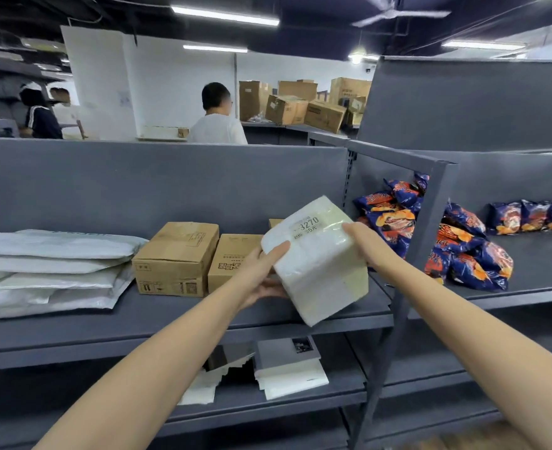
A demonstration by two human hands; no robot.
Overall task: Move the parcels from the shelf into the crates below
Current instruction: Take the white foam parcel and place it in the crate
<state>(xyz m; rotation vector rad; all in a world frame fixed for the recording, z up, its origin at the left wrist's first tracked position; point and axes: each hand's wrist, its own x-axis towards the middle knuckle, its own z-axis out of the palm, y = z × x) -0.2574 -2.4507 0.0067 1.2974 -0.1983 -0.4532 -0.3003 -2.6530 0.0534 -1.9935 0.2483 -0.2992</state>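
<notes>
**Parcel [316, 264] held in both hands above shelf [170, 319]**

Shelf, left end: one stack of white mailers [50, 271], count unclear. Mid-shelf: two cardboard boxes [177, 258], with the corner of a third behind. Left hand [261, 274] grips the one parcel's left edge, thumb on top, fingers beneath. The parcel is tilted, label face up. Its long axis runs from the shelf's back toward its front, with the lower corner over the front edge. Right hand [365, 245] clamps the right edge.
</notes>
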